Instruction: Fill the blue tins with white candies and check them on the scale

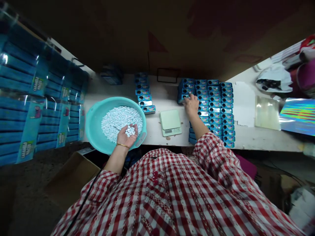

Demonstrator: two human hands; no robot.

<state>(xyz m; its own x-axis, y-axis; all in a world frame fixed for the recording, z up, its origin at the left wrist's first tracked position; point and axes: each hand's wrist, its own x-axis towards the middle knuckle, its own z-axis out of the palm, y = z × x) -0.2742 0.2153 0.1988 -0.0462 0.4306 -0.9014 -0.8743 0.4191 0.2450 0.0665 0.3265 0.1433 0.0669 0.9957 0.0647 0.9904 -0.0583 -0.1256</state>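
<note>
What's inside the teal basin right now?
The basin holds many small white pieces; the left hand, palm up over it, cups more. The pieces cover the floor beneath them, and the hand hides whatever lies directly below it.

Pellets (130,131), white, small — one heap in the cupped left hand (125,137), the bulk loose in a turquoise basin (94,131). Tins (215,99), blue, oblong — ranged in columns on the desk (164,98).

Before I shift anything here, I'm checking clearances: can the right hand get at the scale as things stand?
Probably yes: the right hand, at the blue tins, is close to the scale, with tabletop between them and nothing visible blocking the way.
</note>
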